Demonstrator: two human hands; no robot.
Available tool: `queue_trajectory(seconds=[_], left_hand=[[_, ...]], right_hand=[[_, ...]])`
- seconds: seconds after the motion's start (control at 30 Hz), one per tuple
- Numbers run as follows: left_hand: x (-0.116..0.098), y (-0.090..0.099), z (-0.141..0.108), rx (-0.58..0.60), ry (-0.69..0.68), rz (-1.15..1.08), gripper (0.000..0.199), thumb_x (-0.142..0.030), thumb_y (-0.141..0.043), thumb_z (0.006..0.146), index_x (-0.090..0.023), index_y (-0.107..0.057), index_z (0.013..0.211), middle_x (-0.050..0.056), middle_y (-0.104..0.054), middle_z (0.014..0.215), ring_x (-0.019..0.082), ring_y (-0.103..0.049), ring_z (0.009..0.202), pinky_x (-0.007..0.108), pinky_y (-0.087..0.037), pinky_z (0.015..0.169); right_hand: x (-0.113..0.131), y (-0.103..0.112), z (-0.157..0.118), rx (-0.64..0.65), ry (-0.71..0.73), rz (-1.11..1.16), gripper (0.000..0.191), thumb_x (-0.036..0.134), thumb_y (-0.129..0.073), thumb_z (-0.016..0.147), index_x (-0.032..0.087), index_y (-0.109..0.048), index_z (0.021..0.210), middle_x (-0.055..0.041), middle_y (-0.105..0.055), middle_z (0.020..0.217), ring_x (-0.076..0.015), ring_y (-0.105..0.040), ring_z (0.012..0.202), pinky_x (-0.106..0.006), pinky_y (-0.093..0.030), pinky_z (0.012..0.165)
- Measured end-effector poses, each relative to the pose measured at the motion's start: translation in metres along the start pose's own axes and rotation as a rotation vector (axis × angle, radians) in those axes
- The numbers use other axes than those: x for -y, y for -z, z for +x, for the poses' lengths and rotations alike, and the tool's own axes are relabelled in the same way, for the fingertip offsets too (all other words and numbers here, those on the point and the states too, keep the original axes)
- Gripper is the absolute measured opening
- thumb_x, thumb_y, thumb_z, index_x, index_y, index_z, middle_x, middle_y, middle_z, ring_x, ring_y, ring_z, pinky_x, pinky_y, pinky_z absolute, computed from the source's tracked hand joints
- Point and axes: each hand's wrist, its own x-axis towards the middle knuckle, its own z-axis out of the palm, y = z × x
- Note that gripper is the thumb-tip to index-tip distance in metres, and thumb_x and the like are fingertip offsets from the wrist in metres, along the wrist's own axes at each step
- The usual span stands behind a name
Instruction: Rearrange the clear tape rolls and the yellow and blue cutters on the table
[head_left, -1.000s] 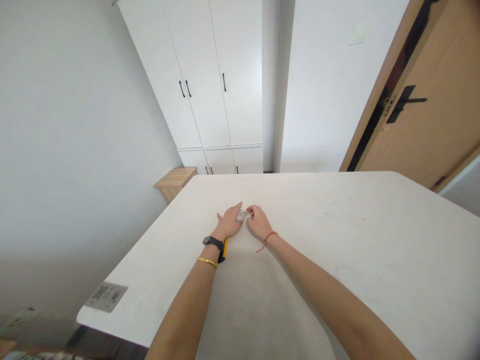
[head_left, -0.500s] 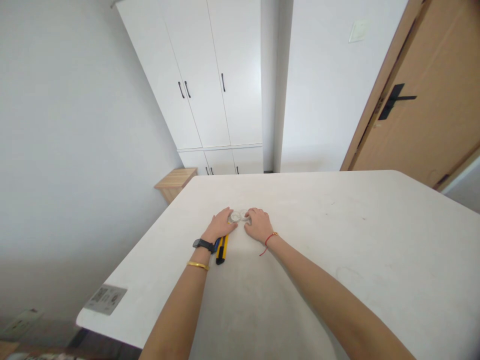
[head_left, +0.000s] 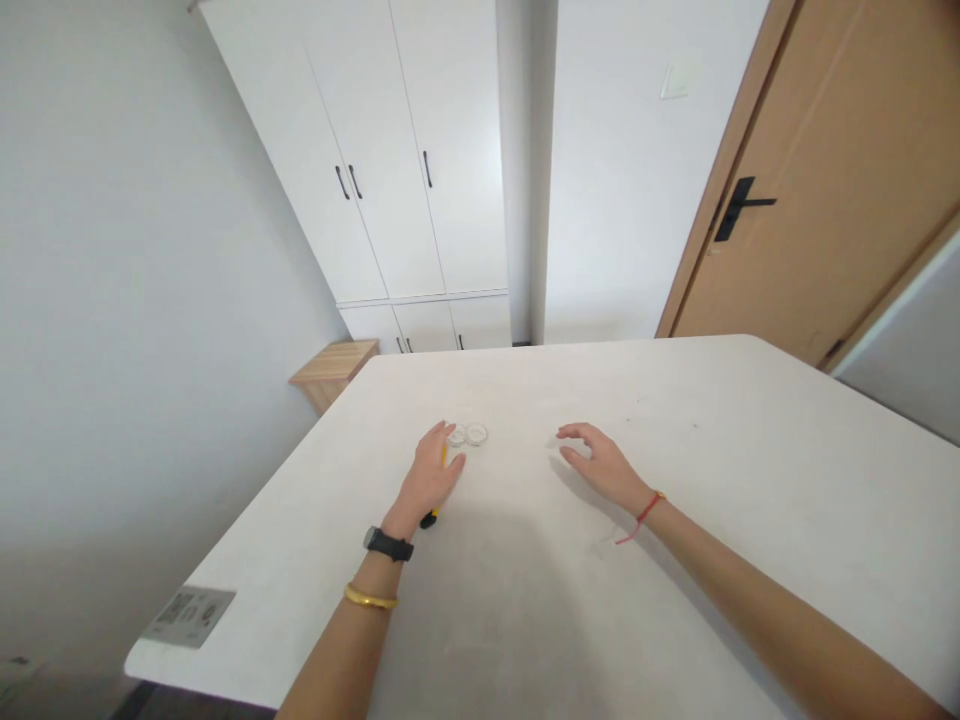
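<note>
**A:** What is the left hand (head_left: 429,478) doing?

**B:** It is open and holds nothing. Its fingers are just beside two small round clear discs (head_left: 466,435). The discs lie flat on the table (head_left: 675,570), side by side.

**A:** And the right hand (head_left: 604,465)?

**B:** It is open too, with its fingers a little bent. It holds nothing and is well apart from the discs.

**A:** What is under the left hand?

**B:** A yellow and black box cutter (head_left: 443,456). The hand hides most of it. Its long side points away from the person.

**A:** Can you read anything?

**B:** No. A gray sticker (head_left: 189,617) near the table's corner has a square code, but its words are too small to read.

**A:** What is on the arms?

**B:** The left arm has a black watch (head_left: 388,544) and a gold bangle (head_left: 370,598). The right wrist has a red string (head_left: 643,513).
</note>
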Motion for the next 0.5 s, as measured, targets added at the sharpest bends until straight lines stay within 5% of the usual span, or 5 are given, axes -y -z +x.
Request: queue_trajectory(seconds=[0.23,0.5], left_hand=[[-0.053,-0.036,-0.015,0.097,0.095,-0.527,0.027,-0.034,-0.051,0.084,-0.018,-0.064,0.101,0.009,-0.070,0.105,0.022,-0.064,0.102,0.037,-0.047,0.093],[-0.050,-0.060,-0.021,0.014,0.207,-0.686,0.023,-0.040,-0.059,0.074,-0.018,-0.061,0.083,0.006,-0.070,0.083,0.021,-0.066,0.078,0.036,-0.051,0.078]], right_hand=[[-0.043,0.059,-0.050,-0.217,-0.332,0.105,0.027,0.042,-0.056,0.074,0.021,-0.067,0.086,-0.0080,-0.071,0.093,-0.0239,-0.064,0.087,-0.039,-0.049,0.083],[-0.043,0.056,-0.058,-0.312,-0.355,0.191,0.029,0.045,-0.057,0.072,0.019,-0.066,0.083,-0.0066,-0.071,0.085,-0.0215,-0.064,0.080,-0.037,-0.049,0.080]])
